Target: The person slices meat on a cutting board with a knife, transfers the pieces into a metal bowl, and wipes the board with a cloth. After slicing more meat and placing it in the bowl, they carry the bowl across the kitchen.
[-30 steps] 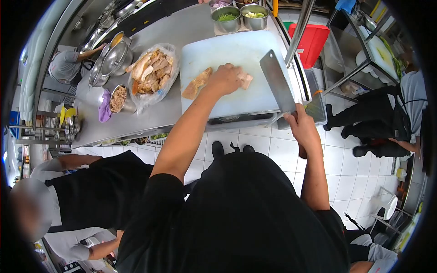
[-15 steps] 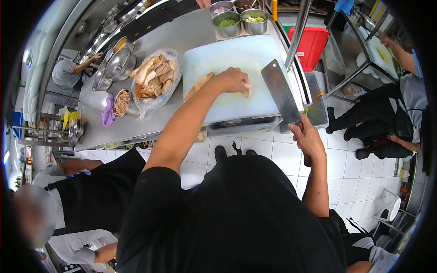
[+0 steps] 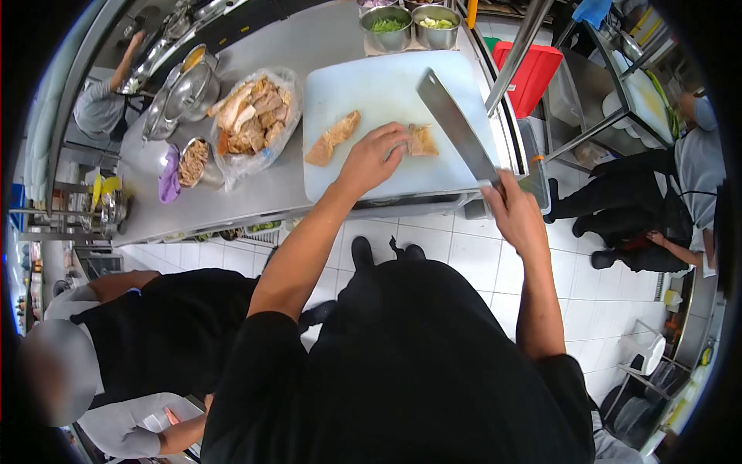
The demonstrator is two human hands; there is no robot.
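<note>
On the white cutting board (image 3: 348, 85), a flat piece of cooked meat (image 3: 423, 141) lies near the middle. My left hand (image 3: 375, 158) is over the board just left of this piece, fingertips right at its edge, thumb and fingers apart. A longer strip of meat (image 3: 332, 139) rests on the board's left part. My right hand (image 3: 516, 210) grips a cleaver (image 3: 461, 129) by its handle, at the board's right front corner. The broad blade slants up and left over the board, its far end right of the flat piece.
Left of the board are a plastic bag of cooked meat pieces (image 3: 251, 120), a bowl of shredded meat (image 3: 193, 162), a purple cloth (image 3: 169, 176) and metal pots (image 3: 189, 93). Tins of chopped greens (image 3: 386, 29) stand behind. People work at both sides; a metal post (image 3: 519, 58) rises at right.
My left hand has let the meat piece down flat on the board, and its fingers have loosened. The cleaver has moved left, further over the board.
</note>
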